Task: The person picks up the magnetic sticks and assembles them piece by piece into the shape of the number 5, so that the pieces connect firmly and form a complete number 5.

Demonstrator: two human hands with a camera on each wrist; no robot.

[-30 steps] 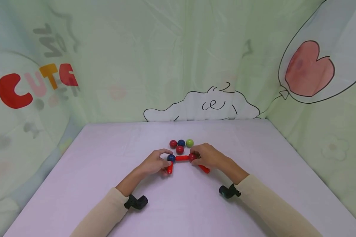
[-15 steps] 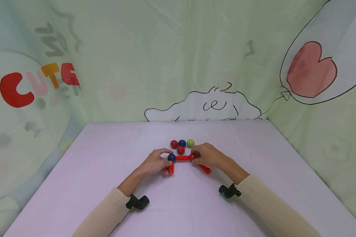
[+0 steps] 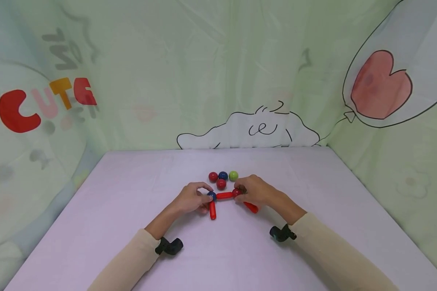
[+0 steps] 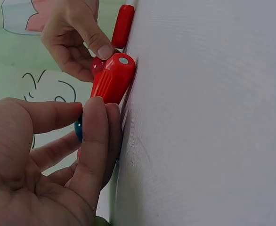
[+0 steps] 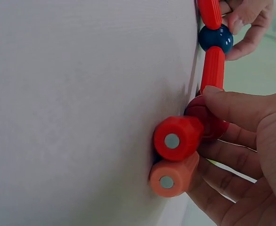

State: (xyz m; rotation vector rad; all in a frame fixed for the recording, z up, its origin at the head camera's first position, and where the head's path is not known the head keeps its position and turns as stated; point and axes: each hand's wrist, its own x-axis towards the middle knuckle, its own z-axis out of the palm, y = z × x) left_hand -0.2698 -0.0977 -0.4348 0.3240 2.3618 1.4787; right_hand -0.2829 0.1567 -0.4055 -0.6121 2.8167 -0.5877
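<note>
My left hand (image 3: 192, 198) pinches a blue ball (image 5: 216, 39) between thumb and fingers. From that ball one red magnetic stick (image 3: 213, 211) points toward me, its silver end disc showing in the left wrist view. A second red stick (image 3: 224, 195) bridges the blue ball and a red ball (image 5: 205, 117). The red ball is held by my right hand (image 3: 255, 191), thumb on its upper side. Beside this ball, another red stick (image 5: 178, 138) and an orange-pink stick (image 5: 174, 176) lie side by side, silver discs facing the right wrist camera.
Behind the chain sit a red ball (image 3: 213, 176), a blue ball (image 3: 223, 176) and a light green ball (image 3: 233, 176) in a row. One more red ball (image 3: 221, 184) lies just in front of them. The pale table (image 3: 218, 258) ends at a printed curtain (image 3: 142, 81).
My left fingers have shifted with the blue ball slightly right and nearer. The red stick on it now reaches further toward me. My right hand has hardly moved.
</note>
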